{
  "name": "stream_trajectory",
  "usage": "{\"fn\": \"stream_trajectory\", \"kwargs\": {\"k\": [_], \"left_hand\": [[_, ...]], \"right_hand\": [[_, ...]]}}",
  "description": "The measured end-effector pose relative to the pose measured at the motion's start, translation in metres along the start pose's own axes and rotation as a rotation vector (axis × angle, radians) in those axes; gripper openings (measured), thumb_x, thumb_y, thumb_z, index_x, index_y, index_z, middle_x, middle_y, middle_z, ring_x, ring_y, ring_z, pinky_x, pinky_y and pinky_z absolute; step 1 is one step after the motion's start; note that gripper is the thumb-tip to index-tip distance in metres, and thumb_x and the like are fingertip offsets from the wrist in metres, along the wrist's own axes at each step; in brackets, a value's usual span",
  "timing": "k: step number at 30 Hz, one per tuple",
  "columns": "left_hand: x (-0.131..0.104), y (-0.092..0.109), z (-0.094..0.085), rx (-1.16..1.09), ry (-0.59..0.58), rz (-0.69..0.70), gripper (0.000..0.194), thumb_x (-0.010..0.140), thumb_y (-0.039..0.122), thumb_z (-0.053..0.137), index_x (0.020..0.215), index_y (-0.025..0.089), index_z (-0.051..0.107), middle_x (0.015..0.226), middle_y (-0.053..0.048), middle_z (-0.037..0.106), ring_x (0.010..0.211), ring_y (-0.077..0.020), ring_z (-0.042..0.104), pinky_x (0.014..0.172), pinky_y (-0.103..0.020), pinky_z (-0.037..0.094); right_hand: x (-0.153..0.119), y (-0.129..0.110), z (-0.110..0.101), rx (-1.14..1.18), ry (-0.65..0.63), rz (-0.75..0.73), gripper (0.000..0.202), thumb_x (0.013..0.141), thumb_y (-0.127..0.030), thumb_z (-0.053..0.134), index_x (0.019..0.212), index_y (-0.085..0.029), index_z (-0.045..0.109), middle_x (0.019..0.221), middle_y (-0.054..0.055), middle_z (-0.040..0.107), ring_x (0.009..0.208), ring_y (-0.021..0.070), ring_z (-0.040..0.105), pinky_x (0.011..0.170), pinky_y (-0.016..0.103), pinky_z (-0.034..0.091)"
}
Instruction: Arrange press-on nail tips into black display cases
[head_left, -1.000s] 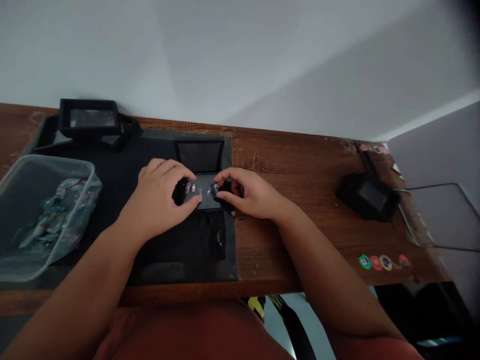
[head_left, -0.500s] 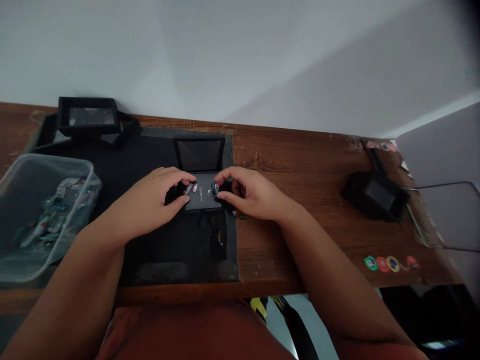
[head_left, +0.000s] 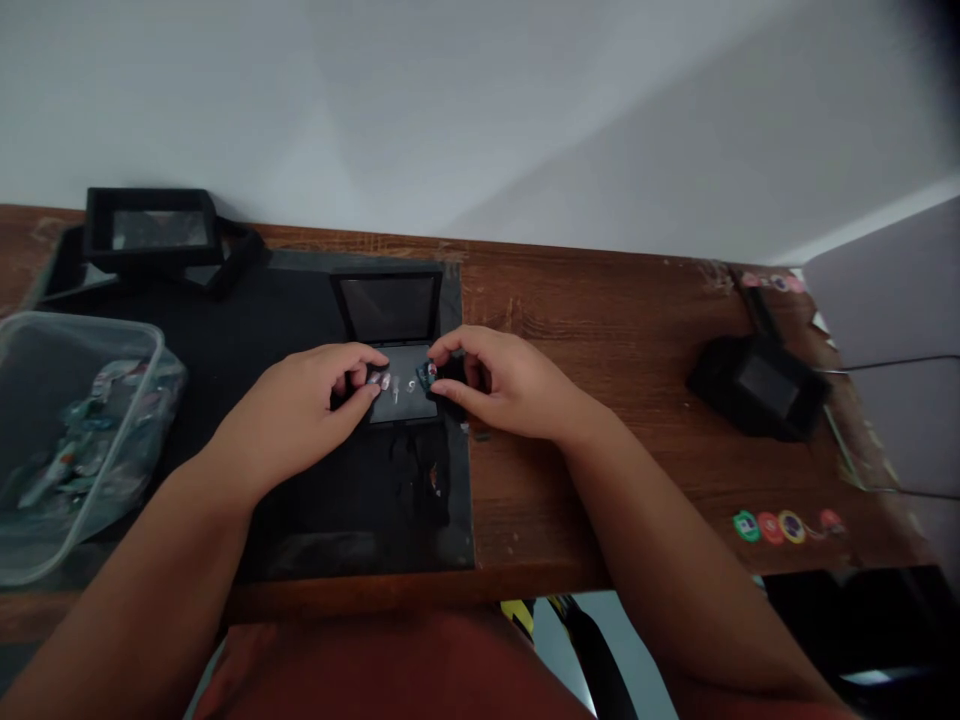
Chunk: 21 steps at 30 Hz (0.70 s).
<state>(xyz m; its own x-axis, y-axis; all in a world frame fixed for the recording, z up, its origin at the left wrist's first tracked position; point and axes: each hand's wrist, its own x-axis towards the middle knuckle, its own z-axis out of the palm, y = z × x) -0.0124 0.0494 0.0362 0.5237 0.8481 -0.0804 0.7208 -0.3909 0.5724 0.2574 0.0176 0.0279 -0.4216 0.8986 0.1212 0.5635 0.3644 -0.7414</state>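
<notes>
An open flat black case stands on the dark mat, its framed lid [head_left: 391,306] raised and its grey base [head_left: 409,408] lying flat between my hands. My right hand [head_left: 506,385] pinches a small green circuit board [head_left: 424,376] at the base's right edge. At the left edge, my left hand [head_left: 311,415] curls its thumb and index finger around a small shiny piece [head_left: 374,378], partly hidden by the fingertips. A pinkish piece [head_left: 385,382], a thin clear piece [head_left: 396,388] and a tiny light curved piece [head_left: 411,386] are on the base between them.
A clear plastic tub [head_left: 154,350] with several circuit boards and bagged parts stands on the left. Black frames [head_left: 150,235] are stacked behind it. To the right are a black box-like device [head_left: 761,388] and several round coloured stickers [head_left: 769,526]. The wooden table [head_left: 570,300] meets a wall.
The view has shifted slightly, so the tub and frames appear further left. The circuit board in my right hand has turned and shows more of its face. Both hands stay at the case.
</notes>
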Motion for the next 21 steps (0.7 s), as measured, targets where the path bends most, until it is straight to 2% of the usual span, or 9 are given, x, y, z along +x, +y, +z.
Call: {"fn": "stream_trajectory", "kwargs": {"k": [8, 14, 21], "left_hand": [[0.0022, 0.0088, 0.0029, -0.029, 0.037, -0.085, 0.034, 0.093, 0.043, 0.059, 0.118, 0.029, 0.078, 0.084, -0.001, 0.073, 0.07, -0.0201, 0.063, 0.066, -0.036, 0.048], [-0.001, 0.0066, 0.0018, 0.009, 0.054, 0.038, 0.035, 0.087, 0.045, 0.075, 0.118, 0.028, 0.076, 0.09, 0.0, 0.069, 0.078, -0.0206, 0.061, 0.074, -0.036, 0.047], [0.0021, 0.0083, 0.0097, 0.019, 0.076, 0.061, 0.024, 0.091, 0.04, 0.076, 0.112, 0.028, 0.078, 0.091, -0.001, 0.072, 0.086, -0.024, 0.065, 0.078, -0.037, 0.047]], "right_hand": [[-0.0006, -0.0044, -0.0016, -0.025, -0.015, -0.018, 0.021, 0.098, -0.031, 0.07, 0.115, -0.018, 0.067, 0.11, 0.006, 0.075, 0.068, 0.0121, 0.058, 0.069, 0.029, 0.043], [-0.0005, -0.0042, -0.0024, -0.031, -0.011, -0.003, 0.022, 0.099, -0.031, 0.071, 0.115, -0.018, 0.067, 0.108, 0.005, 0.075, 0.068, 0.0123, 0.058, 0.068, 0.029, 0.042], [-0.0008, -0.0047, -0.0017, -0.049, -0.011, -0.007, 0.021, 0.099, -0.031, 0.07, 0.116, -0.019, 0.067, 0.107, 0.005, 0.076, 0.071, 0.0137, 0.06, 0.07, 0.03, 0.043]]}}
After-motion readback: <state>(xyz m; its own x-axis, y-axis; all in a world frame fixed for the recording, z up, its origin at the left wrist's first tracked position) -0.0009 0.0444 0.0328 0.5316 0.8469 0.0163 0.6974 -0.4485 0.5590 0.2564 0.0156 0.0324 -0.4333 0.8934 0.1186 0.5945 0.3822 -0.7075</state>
